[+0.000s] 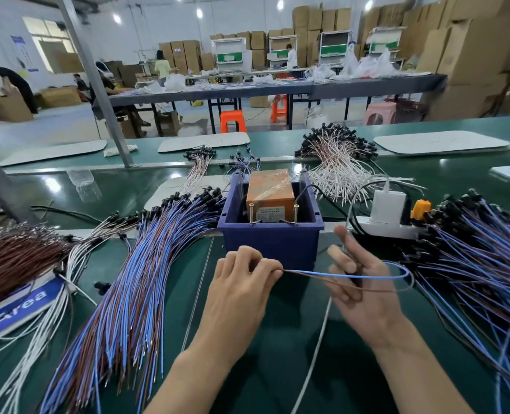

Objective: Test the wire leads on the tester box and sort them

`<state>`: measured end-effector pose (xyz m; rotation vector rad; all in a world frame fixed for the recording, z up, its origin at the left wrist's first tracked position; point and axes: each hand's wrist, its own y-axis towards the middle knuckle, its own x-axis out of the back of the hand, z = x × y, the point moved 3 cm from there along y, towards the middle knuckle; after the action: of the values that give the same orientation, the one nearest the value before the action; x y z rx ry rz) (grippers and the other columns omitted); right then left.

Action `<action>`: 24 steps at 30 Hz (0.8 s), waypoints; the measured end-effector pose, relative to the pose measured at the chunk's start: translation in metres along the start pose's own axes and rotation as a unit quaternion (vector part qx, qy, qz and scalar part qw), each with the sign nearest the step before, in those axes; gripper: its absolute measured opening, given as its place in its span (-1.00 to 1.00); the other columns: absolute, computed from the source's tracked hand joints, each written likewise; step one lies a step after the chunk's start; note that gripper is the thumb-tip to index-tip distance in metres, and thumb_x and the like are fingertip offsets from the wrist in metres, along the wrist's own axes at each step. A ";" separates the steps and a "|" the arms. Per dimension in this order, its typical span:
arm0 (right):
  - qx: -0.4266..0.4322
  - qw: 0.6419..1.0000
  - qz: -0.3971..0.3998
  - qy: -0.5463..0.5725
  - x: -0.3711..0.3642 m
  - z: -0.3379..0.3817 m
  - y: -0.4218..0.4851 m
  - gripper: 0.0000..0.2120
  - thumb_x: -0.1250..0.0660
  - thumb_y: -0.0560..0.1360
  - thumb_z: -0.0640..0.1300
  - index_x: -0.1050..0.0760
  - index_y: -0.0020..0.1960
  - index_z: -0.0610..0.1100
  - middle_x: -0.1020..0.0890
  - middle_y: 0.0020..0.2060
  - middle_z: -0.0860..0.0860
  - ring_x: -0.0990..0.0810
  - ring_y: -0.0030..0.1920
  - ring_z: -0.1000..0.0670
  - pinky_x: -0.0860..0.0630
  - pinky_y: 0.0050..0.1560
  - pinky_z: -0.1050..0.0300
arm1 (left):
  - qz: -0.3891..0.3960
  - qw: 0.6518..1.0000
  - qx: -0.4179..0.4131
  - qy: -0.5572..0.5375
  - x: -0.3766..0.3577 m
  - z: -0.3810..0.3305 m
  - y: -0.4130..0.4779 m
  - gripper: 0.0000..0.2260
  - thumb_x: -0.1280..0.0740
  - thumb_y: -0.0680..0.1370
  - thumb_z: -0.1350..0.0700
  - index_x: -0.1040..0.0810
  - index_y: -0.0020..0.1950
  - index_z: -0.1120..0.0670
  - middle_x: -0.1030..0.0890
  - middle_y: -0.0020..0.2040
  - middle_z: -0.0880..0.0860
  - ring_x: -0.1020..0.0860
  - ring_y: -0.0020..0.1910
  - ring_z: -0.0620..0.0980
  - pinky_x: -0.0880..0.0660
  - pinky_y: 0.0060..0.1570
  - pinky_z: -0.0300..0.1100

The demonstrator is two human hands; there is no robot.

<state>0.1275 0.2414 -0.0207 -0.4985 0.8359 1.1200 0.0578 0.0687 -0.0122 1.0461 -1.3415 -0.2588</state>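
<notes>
Testing step, one lead in hand. The left hand (241,282) pinches the near ends of a single blue-and-brown wire lead (337,275) between thumb and fingertips. The lead runs right and loops past the right hand (364,285), whose fingers are spread, mostly straight and blurred. The lead crosses them, but I cannot tell if any finger clamps it. The lead hangs over the table (265,369) just in front of the tester box (270,189), which sits in a blue bin (271,243), and does not touch it. Two brass screws (251,215) stand up at the box front. Likely next: put one bare end on each screw, keeping the ends apart. Big lead piles lie left (146,279) and right (471,264). Which is the sorted one is unclear.
</notes>
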 end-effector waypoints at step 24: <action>0.295 0.711 0.031 -0.638 -0.003 -0.043 -0.008 -0.69 -0.38 0.60 -0.07 -0.56 0.31 0.15 -0.66 0.05 0.36 -0.63 -0.04 0.32 -0.45 -0.01 0.48 | -0.042 0.994 -0.012 -0.104 0.003 -0.004 -0.007 -0.79 -0.26 0.64 0.15 -0.64 0.21 0.08 -0.63 0.06 -0.07 -0.60 -0.08 -0.06 -0.54 -0.16 -0.18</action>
<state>0.1206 0.2055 -0.0443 0.8385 -0.0893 0.8906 0.0646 0.0645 -0.0150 1.0782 -1.4773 -0.4560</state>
